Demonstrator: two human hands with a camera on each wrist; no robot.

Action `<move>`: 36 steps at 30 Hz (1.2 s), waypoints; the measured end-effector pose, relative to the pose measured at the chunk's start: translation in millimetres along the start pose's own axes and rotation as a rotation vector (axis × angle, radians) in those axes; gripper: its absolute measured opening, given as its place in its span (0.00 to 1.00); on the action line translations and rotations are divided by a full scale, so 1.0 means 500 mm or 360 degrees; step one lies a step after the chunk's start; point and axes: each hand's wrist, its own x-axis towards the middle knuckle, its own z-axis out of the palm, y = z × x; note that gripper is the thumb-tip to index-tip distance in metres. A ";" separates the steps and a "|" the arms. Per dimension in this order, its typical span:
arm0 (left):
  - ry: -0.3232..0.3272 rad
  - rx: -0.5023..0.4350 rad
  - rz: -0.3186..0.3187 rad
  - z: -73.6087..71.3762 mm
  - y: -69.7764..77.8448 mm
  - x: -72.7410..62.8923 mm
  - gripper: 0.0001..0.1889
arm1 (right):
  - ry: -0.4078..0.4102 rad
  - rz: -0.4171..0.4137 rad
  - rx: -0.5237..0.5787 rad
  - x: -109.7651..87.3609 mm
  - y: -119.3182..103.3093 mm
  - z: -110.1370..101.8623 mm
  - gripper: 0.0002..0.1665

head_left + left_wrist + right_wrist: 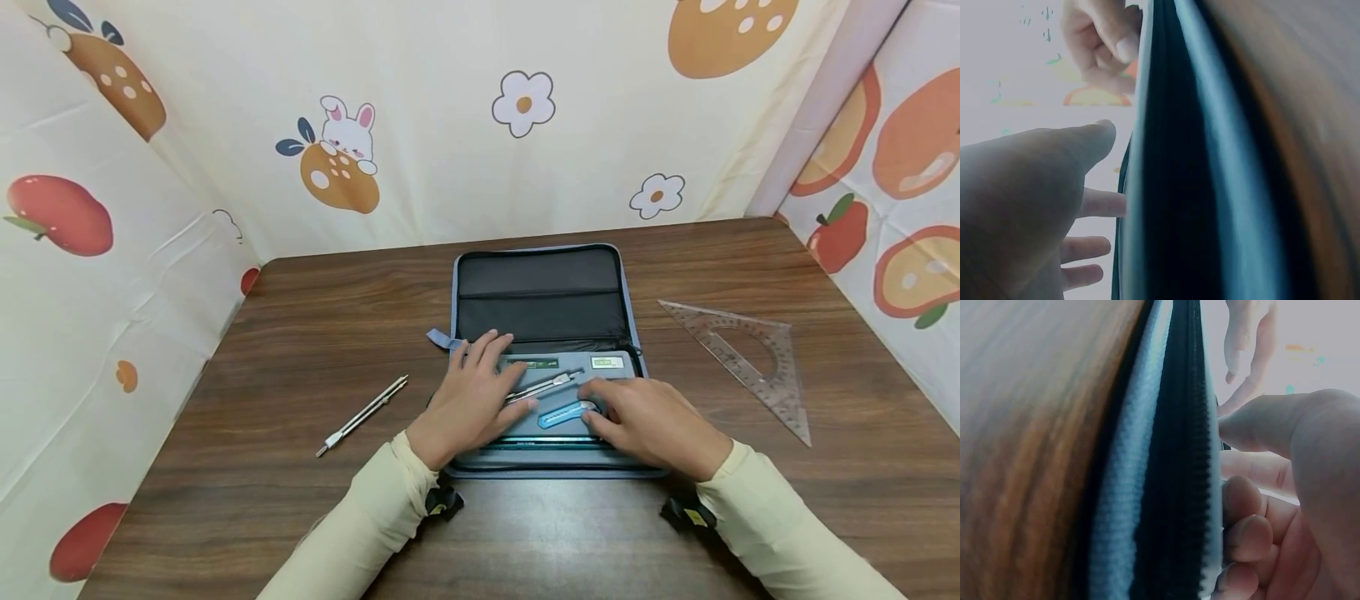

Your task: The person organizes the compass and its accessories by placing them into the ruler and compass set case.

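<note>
A zippered blue-grey case (540, 472) lies unfolded on the table, with a grey tray in its near half. My left hand (471, 396) rests over the tray's left side, its fingers spread and fairly straight, beside a metal compass (551, 384). At the tray's right, the thumb and forefinger of my right hand (651, 418) are at the right end of a small blue utility knife (564, 414), one on each side. In the right wrist view the other fingers (1252, 537) of that hand are curled; the knife is hidden there.
A second metal instrument, perhaps a divider (363, 414), lies left of the case. To the right is a clear set square (757, 358). The tray also holds a green-labelled box (607, 362) and a long teal pencil (551, 442). Printed curtains (450, 167) surround the table.
</note>
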 end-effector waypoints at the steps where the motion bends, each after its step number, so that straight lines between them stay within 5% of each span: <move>1: 0.0009 -0.0004 -0.0012 -0.003 -0.006 -0.004 0.26 | 0.0003 -0.0004 0.0000 0.000 0.000 0.000 0.14; 14: 0.0200 0.0007 -0.0220 -0.038 -0.093 -0.093 0.06 | 0.0029 -0.0029 -0.0008 -0.001 -0.003 0.002 0.14; 23: -0.0100 -0.0044 -0.0570 -0.059 -0.108 -0.128 0.09 | 0.0034 -0.0026 -0.0018 -0.002 -0.002 0.001 0.14; 30: -0.0222 -0.0043 -0.0648 -0.070 -0.106 -0.134 0.13 | 0.0037 -0.0033 -0.0011 0.000 -0.001 0.002 0.14; 36: -0.0198 -0.0003 -0.0633 -0.065 -0.108 -0.130 0.11 | 0.0041 -0.0028 -0.0020 -0.001 0.000 0.001 0.14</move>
